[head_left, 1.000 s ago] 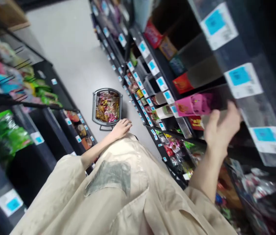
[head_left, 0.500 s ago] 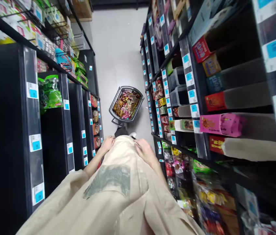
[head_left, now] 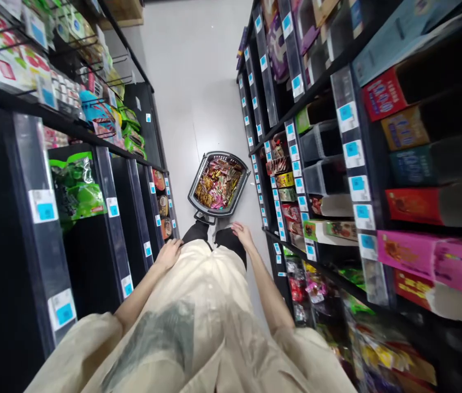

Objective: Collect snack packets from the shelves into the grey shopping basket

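A dark shopping basket (head_left: 193, 184) stands on the floor just in front of my feet, its handle toward me. Many small wrapped snack packets (head_left: 219, 183) fill it. At the left side of my shirt, my left hand (head_left: 169, 253) lies against the cloth over my thigh, fingers loosely stretched and nothing seen in them. My right hand (head_left: 242, 234) hangs beside my right leg, away from the shirt, with its fingers slightly bent and apart. It holds nothing. Both hands are nearer to me than the basket and do not touch it.
Tall shelves with price tags line both sides of a narrow aisle. Green snack bags (head_left: 77, 185) hang on the left. On the right are open cardboard boxes, one of them a pink box (head_left: 407, 251). Pale floor (head_left: 194, 71) runs ahead to a wooden crate (head_left: 126, 12).
My right hand has come off the shirt and moved out beside my leg. My left hand has shifted slightly left and down. The basket sits slightly farther right and lower in view.
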The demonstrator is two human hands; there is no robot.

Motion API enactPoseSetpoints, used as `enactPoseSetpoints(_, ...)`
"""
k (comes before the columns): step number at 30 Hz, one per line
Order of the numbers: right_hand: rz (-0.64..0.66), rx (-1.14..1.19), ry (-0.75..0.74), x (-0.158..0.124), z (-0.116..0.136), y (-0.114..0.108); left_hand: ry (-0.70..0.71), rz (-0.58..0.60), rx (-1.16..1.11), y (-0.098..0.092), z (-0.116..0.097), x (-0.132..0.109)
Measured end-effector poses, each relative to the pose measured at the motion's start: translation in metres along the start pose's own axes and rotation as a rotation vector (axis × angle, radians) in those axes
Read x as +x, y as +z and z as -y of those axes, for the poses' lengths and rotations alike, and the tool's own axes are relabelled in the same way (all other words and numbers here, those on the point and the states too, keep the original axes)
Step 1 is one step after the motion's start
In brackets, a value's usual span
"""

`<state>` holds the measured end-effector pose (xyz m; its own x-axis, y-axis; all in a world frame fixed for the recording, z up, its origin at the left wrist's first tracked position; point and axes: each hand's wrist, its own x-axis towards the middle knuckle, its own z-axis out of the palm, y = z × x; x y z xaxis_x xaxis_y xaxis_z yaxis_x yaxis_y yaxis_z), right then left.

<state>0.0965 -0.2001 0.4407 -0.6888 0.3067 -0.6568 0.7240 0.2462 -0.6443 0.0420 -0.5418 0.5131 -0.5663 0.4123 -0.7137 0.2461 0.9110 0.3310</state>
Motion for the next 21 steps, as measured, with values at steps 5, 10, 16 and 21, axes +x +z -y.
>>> enactPoseSetpoints(5, -0.020, 0.002, 0.114, 0.086, -0.018, 0.074, -0.123, -0.073, -0.442, 0.032, 0.013, 0.019)
enactPoseSetpoints(10, 0.062, -0.059, 0.196, 0.186, -0.057, 0.139, -0.423, -0.189, -0.631, 0.095, 0.002, 0.015)
enactPoseSetpoints(16, 0.151, -0.122, 0.345, 0.300, -0.129, 0.192, -0.576, -0.185, -0.581, 0.132, -0.016, 0.019)
enactPoseSetpoints(21, 0.118, -0.150, 0.408, 0.333, -0.171, 0.209, -0.648, -0.186, -0.519, 0.128, -0.035, 0.038)
